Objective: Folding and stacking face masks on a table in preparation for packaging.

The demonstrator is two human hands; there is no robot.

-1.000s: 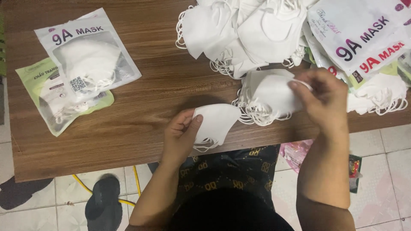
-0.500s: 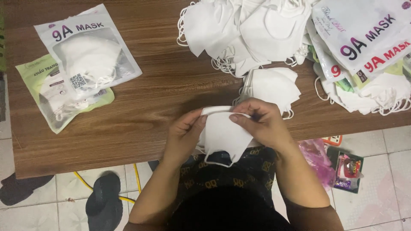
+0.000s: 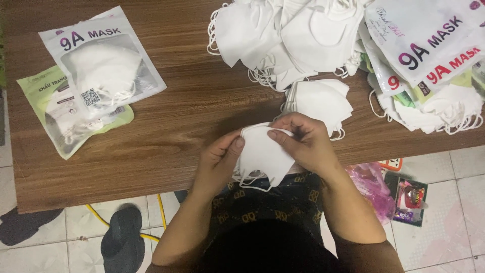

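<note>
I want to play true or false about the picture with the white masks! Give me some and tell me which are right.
1. Both hands hold one white folded fabric mask. True.
2. The left hand rests flat on the brown wooden table. False: it grips the mask.
3. Two sealed mask packets lie on the table's left side. True.
4. The right hand holds scissors. False: it holds the mask.

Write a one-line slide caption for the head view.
Both hands, left hand and right hand, hold a white mask at the wooden table's near edge, beside mask piles.
</note>
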